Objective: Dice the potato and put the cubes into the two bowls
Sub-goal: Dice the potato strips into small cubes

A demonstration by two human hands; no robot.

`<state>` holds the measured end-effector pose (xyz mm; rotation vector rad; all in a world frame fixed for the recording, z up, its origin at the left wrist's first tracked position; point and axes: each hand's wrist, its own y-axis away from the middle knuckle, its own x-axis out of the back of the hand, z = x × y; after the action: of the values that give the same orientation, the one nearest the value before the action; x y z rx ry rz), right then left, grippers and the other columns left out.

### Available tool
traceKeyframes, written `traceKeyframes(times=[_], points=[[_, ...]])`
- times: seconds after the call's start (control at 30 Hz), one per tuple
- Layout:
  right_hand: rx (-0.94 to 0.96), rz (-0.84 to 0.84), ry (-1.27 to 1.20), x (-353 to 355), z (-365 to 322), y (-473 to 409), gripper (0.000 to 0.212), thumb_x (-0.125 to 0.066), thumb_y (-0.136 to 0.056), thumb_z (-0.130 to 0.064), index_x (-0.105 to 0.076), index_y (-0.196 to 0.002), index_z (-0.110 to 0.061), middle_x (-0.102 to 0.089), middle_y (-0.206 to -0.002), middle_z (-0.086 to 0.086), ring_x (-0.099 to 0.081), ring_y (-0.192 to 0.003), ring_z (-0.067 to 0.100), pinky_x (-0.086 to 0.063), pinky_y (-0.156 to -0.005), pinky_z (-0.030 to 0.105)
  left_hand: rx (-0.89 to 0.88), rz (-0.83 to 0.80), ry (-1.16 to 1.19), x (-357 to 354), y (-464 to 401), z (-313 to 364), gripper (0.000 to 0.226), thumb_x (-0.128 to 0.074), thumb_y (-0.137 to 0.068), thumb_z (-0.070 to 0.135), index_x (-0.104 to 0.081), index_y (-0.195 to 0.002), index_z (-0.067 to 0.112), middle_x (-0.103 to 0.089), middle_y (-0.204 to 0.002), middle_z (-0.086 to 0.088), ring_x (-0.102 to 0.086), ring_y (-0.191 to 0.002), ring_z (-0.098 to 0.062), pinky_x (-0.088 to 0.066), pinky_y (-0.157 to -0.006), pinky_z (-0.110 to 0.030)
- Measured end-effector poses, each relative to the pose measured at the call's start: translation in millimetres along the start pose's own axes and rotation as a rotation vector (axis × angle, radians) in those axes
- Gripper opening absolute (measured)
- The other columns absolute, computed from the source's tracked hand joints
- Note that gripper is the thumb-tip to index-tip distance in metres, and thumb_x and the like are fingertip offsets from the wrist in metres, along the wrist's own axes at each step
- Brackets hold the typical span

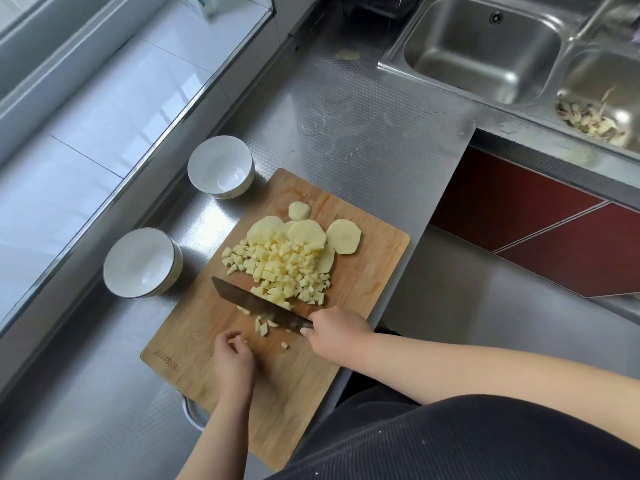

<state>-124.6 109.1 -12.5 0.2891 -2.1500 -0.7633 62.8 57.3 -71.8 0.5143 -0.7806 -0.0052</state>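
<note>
Two empty bowls (142,262) sit left of the board. The left hand (232,358), loosely curled and holding nothing, could be nicked by the knife (258,304) the right hand (334,332) grips; cubes (280,268) heaped mid-board may scatter.

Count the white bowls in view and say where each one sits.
2. The far bowl stands on the steel counter off the cutting board's far-left corner; the near bowl stands left of the board.

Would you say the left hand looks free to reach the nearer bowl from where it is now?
Probably yes. The left hand holds nothing large, and only bare cutting board and counter lie between it and the nearer bowl. The knife sits off to the right.
</note>
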Motion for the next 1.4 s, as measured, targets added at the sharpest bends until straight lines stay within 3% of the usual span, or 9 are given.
traceKeyframes(times=[0.2, 0.27, 0.53, 0.77, 0.93, 1.07, 1.17, 1.27, 1.4], points=[[0.025, -0.156, 0.081, -10, -3, 4, 0.035, -0.041, -0.102, -0.035, -0.060, -0.111, -0.007, -0.062, -0.104, 0.015, -0.060, -0.093, 0.034, -0.041, -0.065, 0.033, 0.021, 0.227, 0.049, 12, -6, -5, 0.028, -0.031, -0.104, 0.013, -0.046, -0.126, 0.007, -0.054, -0.112, -0.013, -0.052, -0.101, -0.027, -0.041, -0.086, -0.040], [0.023, -0.182, 0.110, -11, -2, 2, 0.035, -0.041, -0.102, -0.034, -0.059, -0.112, -0.005, -0.062, -0.106, 0.016, -0.059, -0.094, 0.035, -0.040, -0.066, 0.034, 0.014, 0.245, 0.041, 14, -7, -4, 0.029, -0.029, -0.104, 0.013, -0.045, -0.127, 0.007, -0.053, -0.108, -0.013, -0.049, -0.094, -0.023, -0.040, -0.084, -0.040], [-0.051, -0.099, 0.073, 10, 1, -20, 0.035, -0.042, -0.103, -0.035, -0.060, -0.112, -0.006, -0.061, -0.109, 0.012, -0.058, -0.093, 0.030, -0.039, -0.066, 0.031, -0.046, 0.201, 0.058, 8, -7, 15, 0.027, -0.038, -0.100, 0.009, -0.048, -0.125, 0.008, -0.050, -0.126, -0.013, -0.050, -0.115, -0.026, -0.043, -0.099, -0.043], [-0.124, -0.039, 0.017, 10, 4, -29, 0.034, -0.045, -0.101, -0.036, -0.063, -0.114, -0.010, -0.063, -0.111, 0.011, -0.060, -0.098, 0.031, -0.041, -0.066, 0.030, -0.229, 0.110, -0.014, 0, -10, 29, 0.027, -0.045, -0.098, 0.012, -0.051, -0.125, 0.011, -0.049, -0.126, -0.008, -0.049, -0.116, -0.020, -0.044, -0.100, -0.042], [-0.110, -0.043, -0.068, 23, 9, -30, 0.038, -0.045, -0.099, -0.042, -0.060, -0.111, -0.009, -0.062, -0.108, 0.009, -0.059, -0.099, 0.030, -0.044, -0.069, 0.031, -0.449, 0.089, -0.174, -7, -7, 34, 0.022, -0.049, -0.097, 0.015, -0.058, -0.116, 0.011, -0.056, -0.114, -0.005, -0.052, -0.108, -0.019, -0.047, -0.091, -0.038], [-0.104, 0.027, -0.224, 44, 15, -28, 0.039, -0.048, -0.096, -0.043, -0.061, -0.100, -0.007, -0.062, -0.088, 0.006, -0.060, -0.080, 0.027, -0.049, -0.066, 0.034, -0.623, 0.036, -0.253, -14, -1, 39, 0.015, -0.050, -0.098, 0.020, -0.062, -0.105, 0.014, -0.059, -0.099, 0.001, -0.050, -0.097, -0.017, -0.039, -0.081, -0.031], [-0.093, 0.112, -0.245, 55, 17, -24, 0.044, -0.043, -0.098, -0.049, -0.057, -0.086, -0.009, -0.060, -0.079, 0.005, -0.057, -0.071, 0.025, -0.045, -0.061, 0.033, -0.562, 0.090, -0.153, -19, -1, 53, 0.015, -0.048, -0.099, 0.018, -0.061, -0.104, 0.012, -0.057, -0.093, 0.002, -0.051, -0.091, -0.019, -0.038, -0.075, -0.033], [-0.045, 0.216, -0.153, 60, 19, -21, 0.054, -0.032, -0.096, -0.062, -0.049, -0.074, -0.016, -0.054, -0.071, 0.001, -0.053, -0.066, 0.024, -0.036, -0.052, 0.031, -0.405, 0.205, 0.030, -17, -10, 68, 0.021, -0.041, -0.100, 0.014, -0.055, -0.117, 0.013, -0.058, -0.105, -0.005, -0.052, -0.098, -0.020, -0.044, -0.081, -0.038], [0.100, 0.346, 0.094, 63, 29, -22, 0.065, -0.020, -0.093, -0.070, -0.059, -0.103, -0.020, -0.067, -0.087, 0.000, -0.063, -0.080, 0.025, -0.045, -0.058, 0.031, -0.331, 0.217, 0.137, -5, -29, 75, 0.029, -0.039, -0.098, 0.006, -0.049, -0.124, 0.011, -0.055, -0.114, -0.010, -0.053, -0.105, -0.019, -0.043, -0.089, -0.032]])
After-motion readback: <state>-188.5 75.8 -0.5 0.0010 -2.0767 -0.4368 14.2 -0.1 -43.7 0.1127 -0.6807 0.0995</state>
